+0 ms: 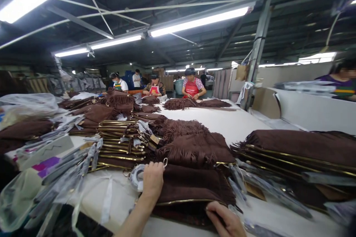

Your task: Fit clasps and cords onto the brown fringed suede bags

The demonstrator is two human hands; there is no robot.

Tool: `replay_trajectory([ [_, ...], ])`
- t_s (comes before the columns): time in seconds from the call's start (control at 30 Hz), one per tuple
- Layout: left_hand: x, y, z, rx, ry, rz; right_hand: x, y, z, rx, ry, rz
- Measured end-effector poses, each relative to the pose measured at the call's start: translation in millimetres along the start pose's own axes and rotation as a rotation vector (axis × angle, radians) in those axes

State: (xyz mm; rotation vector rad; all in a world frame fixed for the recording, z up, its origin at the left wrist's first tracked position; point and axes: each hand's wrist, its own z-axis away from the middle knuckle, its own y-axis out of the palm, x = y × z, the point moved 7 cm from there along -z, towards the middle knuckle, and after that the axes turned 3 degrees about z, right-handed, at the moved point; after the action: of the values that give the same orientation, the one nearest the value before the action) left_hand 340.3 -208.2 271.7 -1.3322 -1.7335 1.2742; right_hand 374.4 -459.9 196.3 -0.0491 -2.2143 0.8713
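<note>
A brown fringed pouch (pixel 191 185) lies in front of me on the white table, its gold zipper along the near edge and a dark gap below it. My left hand (pixel 152 179) is closed at the pouch's upper left corner, with a metal ring showing just beyond the fingers. At the right end of the zipper, my right hand (pixel 224 218) pinches the pouch's near edge between thumb and finger. A coiled, plastic-wrapped strap (pixel 137 177) rests just left of my left hand. More fringed pouches (pixel 191 146) lie directly behind.
Stacked gold-zippered pouches (pixel 121 142) stand at left centre, and another pile (pixel 300 148) at right. Plastic-wrapped strips (pixel 66 177) cover the left side. Across the white table (pixel 219 118), people in aprons work; a metal post (pixel 257 52) rises at its right edge.
</note>
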Motion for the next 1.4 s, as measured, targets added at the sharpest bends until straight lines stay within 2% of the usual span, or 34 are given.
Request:
replay_trajectory([
  [0.07, 3.3, -9.3, 2.1, -0.051, -0.018, 0.056, 3.1, -3.2, -1.7, -0.025, 0.03, -0.042],
  [0.13, -2.8, -22.9, 5.8, -0.121, -0.005, 0.192, 7.1, -7.7, -3.6, -0.048, 0.066, -0.095],
  [0.2, -20.1, -34.8, 10.6, -0.2, 0.07, 0.371, 11.1, -12.4, -5.3, -0.063, 0.114, -0.156],
  [0.27, -44.9, -39.3, 17.8, -0.267, 0.201, 0.508, 14.3, -16.4, -6.4, -0.071, 0.168, -0.216],
  [0.37, -80.5, -24.9, 33.1, -0.296, 0.399, 0.6, 17.6, -19.8, -7.0, -0.068, 0.227, -0.298],
  [0.47, -98.4, -0.5, 48.4, -0.294, 0.507, 0.633, 18.5, -22.9, -6.6, -0.099, 0.257, -0.388],
  [0.57, -103.0, 7.9, 59.5, -0.349, 0.588, 0.587, 14.1, -26.1, -5.3, -0.181, 0.305, -0.488],
  [0.67, -104.4, -0.1, 64.4, -0.387, 0.68, 0.551, 2.1, -21.3, -4.2, -0.212, 0.431, -0.659],
  [0.83, -105.1, -15.4, 68.7, -0.436, 0.8, 0.537, -10.1, -8.6, -7.8, -0.135, 0.57, -0.889],
  [1.13, -113.9, -15.6, 79.5, -0.475, 0.969, 0.425, -10.7, -10.5, -5.2, -0.047, 0.666, -0.957],
  [1.23, -117.4, -13.1, 80.4, -0.411, 0.988, 0.399, -5.6, -11.9, -6.5, -0.017, 0.638, -0.934],
  [1.4, -111.6, -5.7, 82.1, -0.193, 1.016, 0.333, -3.0, -13.6, -10.2, -0.079, 0.618, -0.885],
])
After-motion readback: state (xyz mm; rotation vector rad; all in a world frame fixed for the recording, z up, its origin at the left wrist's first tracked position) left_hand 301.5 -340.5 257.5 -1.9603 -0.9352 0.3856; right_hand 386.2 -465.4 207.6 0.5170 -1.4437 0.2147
